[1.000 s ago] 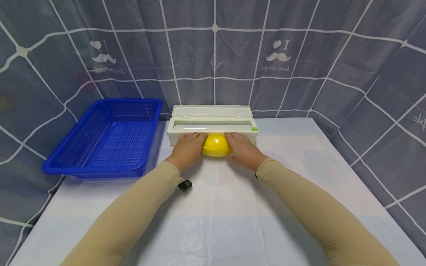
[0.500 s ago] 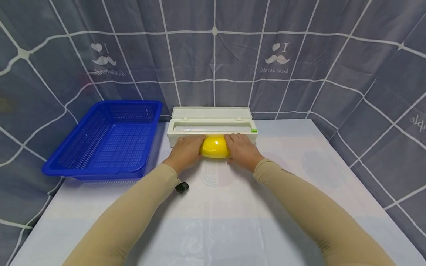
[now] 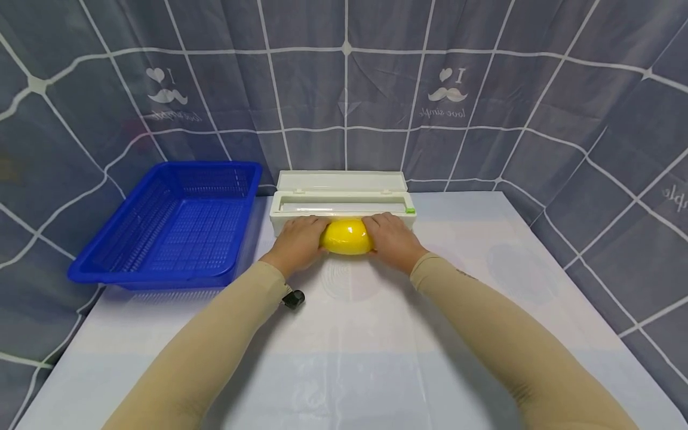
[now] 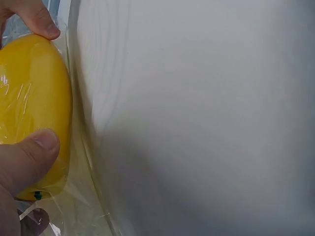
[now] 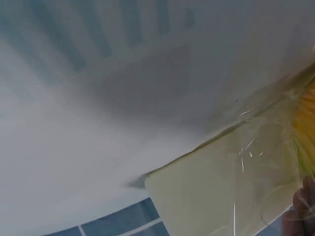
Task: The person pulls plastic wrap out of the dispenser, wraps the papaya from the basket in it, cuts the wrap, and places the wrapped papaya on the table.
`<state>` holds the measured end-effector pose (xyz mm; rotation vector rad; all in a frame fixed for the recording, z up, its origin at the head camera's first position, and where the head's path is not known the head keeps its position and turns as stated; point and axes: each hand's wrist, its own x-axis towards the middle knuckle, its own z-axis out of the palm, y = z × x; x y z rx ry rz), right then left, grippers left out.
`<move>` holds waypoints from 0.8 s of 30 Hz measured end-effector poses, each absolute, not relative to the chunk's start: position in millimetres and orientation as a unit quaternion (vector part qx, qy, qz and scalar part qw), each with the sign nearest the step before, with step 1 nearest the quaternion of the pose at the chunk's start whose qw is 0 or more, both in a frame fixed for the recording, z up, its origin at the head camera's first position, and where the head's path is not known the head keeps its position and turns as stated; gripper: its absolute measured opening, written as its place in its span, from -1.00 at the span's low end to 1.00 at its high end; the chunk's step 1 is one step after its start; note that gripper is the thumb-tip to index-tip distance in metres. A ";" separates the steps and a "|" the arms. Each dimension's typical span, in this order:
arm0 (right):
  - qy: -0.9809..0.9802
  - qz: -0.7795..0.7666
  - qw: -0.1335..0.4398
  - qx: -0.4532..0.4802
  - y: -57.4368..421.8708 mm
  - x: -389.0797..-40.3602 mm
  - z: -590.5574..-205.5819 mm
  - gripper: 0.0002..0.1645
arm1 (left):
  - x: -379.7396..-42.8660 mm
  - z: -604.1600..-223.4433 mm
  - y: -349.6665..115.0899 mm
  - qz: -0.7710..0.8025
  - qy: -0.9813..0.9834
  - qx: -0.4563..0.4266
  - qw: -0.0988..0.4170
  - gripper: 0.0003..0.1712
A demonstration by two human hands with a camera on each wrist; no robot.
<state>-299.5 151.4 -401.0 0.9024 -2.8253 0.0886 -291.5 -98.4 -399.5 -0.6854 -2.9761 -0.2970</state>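
A smooth yellow fruit-like piece (image 3: 347, 237) with a small dark green spot at one end is held in front of a white cling film dispenser (image 3: 344, 203). Clear film (image 4: 81, 182) covers it and trails past its side. My left hand (image 3: 301, 239) grips its left end, thumb (image 4: 37, 152) pressed on the yellow surface. From the other end my right hand (image 3: 393, 242) holds it, and the right thumb's tip shows at the top of the left wrist view. In the right wrist view, film (image 5: 251, 157) stretches across the dispenser's pale front, beside a ridged orange-yellow part (image 5: 306, 128).
The dispenser's lid (image 3: 343, 180) stands raised at the back, and a green slider (image 3: 411, 210) sits at its right end. To the left is a blue plastic basket (image 3: 161, 276). A grey checked curtain (image 3: 376, 89) hangs behind the pale tablecloth (image 3: 376, 370).
Both hands keep hold of the yellow piece in front of the dispenser. It has shifted slightly left with the left hand; the basket and dispenser stay in place.
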 end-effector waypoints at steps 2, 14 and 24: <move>-0.948 0.034 0.094 0.303 152.6 -300.8 -401.0 -0.19 | -292.2 -399.3 -98.6 -0.091 -0.969 -0.225 0.039 -0.22; -0.940 0.022 0.119 0.318 155.5 -302.4 -405.6 -0.20 | -290.2 -399.2 -95.0 -0.087 -0.970 -0.225 0.021 -0.19; -0.941 0.003 0.104 0.323 154.7 -301.7 -406.2 -0.21 | -291.7 -398.3 -95.5 -0.066 -0.971 -0.230 0.018 -0.20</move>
